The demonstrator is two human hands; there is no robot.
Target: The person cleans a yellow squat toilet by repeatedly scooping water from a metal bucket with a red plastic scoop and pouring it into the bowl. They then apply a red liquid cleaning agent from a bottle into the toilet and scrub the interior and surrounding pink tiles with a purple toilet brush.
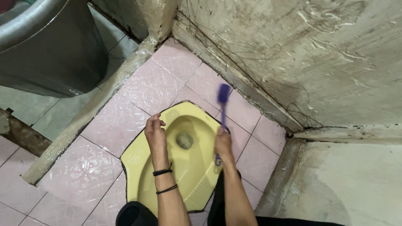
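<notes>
A yellow squat toilet pan point(197, 175) is set into the pink tiled floor, with its drain hole near the far end. My right hand point(223, 144) grips the handle of a purple toilet brush point(223, 95), whose head points away over the pan's far right rim. My left hand point(155, 132) hovers over the pan's left rim with fingers loosely curled and nothing in it. Two black bands circle my left wrist.
A large dark grey water barrel point(54, 50) stands at the upper left behind a low concrete curb point(92, 111). A rough stained concrete wall point(314, 62) rises at the right, meeting a raised concrete ledge point(347, 184). My dark-clothed knees show at the bottom.
</notes>
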